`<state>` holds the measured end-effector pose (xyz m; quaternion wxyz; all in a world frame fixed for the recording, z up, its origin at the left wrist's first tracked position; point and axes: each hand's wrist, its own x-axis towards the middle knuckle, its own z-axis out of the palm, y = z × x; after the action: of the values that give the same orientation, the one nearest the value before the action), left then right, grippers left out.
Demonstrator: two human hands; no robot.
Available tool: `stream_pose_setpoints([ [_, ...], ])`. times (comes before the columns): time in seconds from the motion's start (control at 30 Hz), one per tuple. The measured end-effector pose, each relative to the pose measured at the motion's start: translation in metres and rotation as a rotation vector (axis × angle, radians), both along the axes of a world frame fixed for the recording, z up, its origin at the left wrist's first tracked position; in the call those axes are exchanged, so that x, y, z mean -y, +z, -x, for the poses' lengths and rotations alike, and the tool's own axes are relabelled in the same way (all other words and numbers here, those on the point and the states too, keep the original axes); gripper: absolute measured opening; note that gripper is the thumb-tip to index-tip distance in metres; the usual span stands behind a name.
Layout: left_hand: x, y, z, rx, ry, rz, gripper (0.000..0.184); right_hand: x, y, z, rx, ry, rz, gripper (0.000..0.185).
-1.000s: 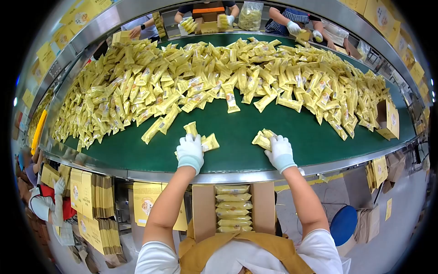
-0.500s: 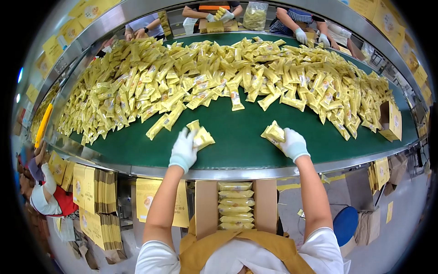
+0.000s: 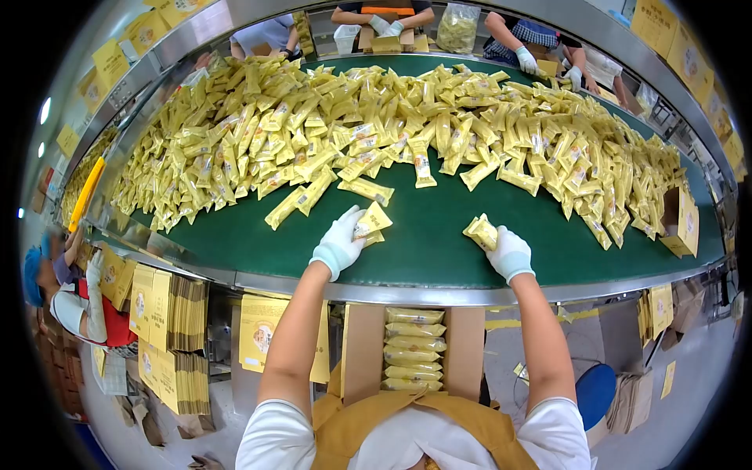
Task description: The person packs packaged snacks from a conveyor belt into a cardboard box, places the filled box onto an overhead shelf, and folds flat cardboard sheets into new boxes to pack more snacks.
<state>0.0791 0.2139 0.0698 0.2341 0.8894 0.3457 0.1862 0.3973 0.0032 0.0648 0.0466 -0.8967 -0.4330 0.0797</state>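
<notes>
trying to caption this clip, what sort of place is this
Probably a food packing factory: a heap of yellow wrapped packets on a green worktop, stacked flat cartons, and gloved co-workers along the far side.

A heap of packets (image 3: 376, 110) lies across the far half of the table (image 3: 439, 262). An open box (image 3: 688, 223) sits at its right end. Between heap and near edge are the left hand (image 3: 342, 237) and right hand (image 3: 509, 252). Before the table, 1 box (image 3: 364, 348) holds packets, with 2 stacks of folded boxes (image 3: 186, 313) left, a stool (image 3: 595, 395) right.
</notes>
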Motion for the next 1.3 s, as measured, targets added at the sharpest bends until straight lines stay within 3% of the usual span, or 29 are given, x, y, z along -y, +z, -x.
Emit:
stream_pose_setpoints([
  [0.1, -0.004, 0.017, -0.007, -0.392, 0.114, 0.309, 0.056, 0.002, -0.004, -0.002, -0.011, 0.000, -0.010, 0.035],
  [0.27, 0.014, 0.004, -0.005, -0.523, 0.145, 0.035, 0.056, 0.001, -0.006, 0.002, 0.049, 0.014, 0.001, 0.026],
  [0.43, 0.027, -0.014, -0.001, -0.511, 0.139, -0.131, 0.053, 0.018, -0.037, 0.023, 0.429, 0.123, -0.202, 0.025],
  [0.5, 0.032, -0.031, 0.005, -0.444, 0.076, -0.253, 0.055, 0.031, -0.026, 0.038, 0.319, 0.233, -0.251, 0.043],
  [0.57, 0.043, -0.022, 0.008, -0.502, 0.032, -0.286, 0.057, 0.037, -0.016, 0.061, 0.408, 0.238, -0.317, 0.062],
  [0.6, 0.047, -0.022, 0.013, -0.465, 0.008, -0.333, 0.067, 0.041, -0.015, 0.067, 0.451, 0.242, -0.350, 0.072],
  [0.7, 0.056, -0.017, 0.022, -0.466, -0.095, -0.401, 0.073, 0.041, -0.021, 0.058, 0.389, 0.238, -0.266, 0.089],
  [0.83, 0.064, -0.031, 0.031, -0.409, -0.149, -0.480, 0.072, 0.034, 0.008, 0.042, 0.152, 0.322, 0.081, 0.095],
  [0.97, 0.069, -0.030, 0.030, -0.427, -0.126, -0.375, 0.068, 0.047, -0.017, 0.034, 0.432, 0.478, -0.173, 0.098],
  [1.17, 0.058, -0.019, 0.021, -0.458, -0.090, -0.259, 0.070, 0.039, -0.001, 0.022, -0.100, 0.256, -0.082, 0.106],
  [1.2, 0.057, -0.018, 0.023, -0.434, -0.078, -0.230, 0.072, 0.044, -0.006, 0.022, -0.178, 0.261, -0.299, 0.107],
  [1.3, 0.052, -0.021, 0.033, -0.239, 0.002, -0.084, 0.076, 0.061, 0.050, 0.057, -0.313, 0.408, -0.534, 0.108],
])
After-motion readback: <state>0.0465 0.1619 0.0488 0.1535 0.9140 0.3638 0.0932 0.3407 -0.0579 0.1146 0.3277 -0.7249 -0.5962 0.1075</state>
